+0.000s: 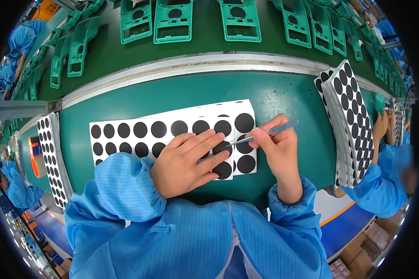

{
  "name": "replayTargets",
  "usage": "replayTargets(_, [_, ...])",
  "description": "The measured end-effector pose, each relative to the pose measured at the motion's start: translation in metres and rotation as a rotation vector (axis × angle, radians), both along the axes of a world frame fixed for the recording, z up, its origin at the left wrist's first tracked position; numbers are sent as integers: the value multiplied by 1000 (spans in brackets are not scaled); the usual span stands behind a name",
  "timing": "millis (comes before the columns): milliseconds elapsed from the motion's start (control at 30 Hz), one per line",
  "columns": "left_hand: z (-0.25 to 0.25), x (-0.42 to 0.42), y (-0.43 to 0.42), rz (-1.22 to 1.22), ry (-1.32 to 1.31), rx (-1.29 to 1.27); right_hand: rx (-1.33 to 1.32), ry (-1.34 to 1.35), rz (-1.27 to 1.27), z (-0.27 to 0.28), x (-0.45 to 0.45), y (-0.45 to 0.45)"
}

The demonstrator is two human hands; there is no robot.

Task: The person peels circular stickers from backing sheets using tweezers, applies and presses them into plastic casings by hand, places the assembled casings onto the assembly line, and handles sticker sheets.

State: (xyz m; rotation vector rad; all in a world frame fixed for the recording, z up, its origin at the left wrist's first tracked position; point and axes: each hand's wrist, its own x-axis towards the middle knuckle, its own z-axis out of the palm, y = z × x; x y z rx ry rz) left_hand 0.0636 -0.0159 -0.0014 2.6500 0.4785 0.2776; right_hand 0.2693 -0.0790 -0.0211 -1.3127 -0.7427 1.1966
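Note:
Two overlapping white sheets with rows of round black stickers lie in front of me; the upper sheet [142, 126] covers much of the lower sheet [250, 106]. My left hand [186, 162] rests on the upper sheet, palm down and fingers spread, and holds nothing. In my right hand [280, 149] metal tweezers [284, 128] are pinched between thumb and fingers. Their tips point left and reach a black sticker [222, 148] near the right edge of the upper sheet, just beside my left fingertips.
Thick stacks of sticker sheets stand at the right [351, 116] and left [53, 158]. Behind a metal rail [186, 66], green plastic housings [173, 21] sit on a green belt. An orange roll [34, 157] is far left. A co-worker's hand [381, 125] is at the right.

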Motion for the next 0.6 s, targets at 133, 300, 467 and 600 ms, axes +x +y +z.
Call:
replayTargets(133, [-1,0,-1,20,-9,-6,67,-14,-49,-2,-3,2])
replayTargets(300, [0,1,-1,36,-13,-27,70,-70,-23,-2,-4,3])
replayTargets(467, [0,1,-1,61,-44,-50,328,-441,109,0,-4,-6])
replayTargets(600, [-3,-1,-3,101,-57,-77,783,-957,177,-4,-13,-16])
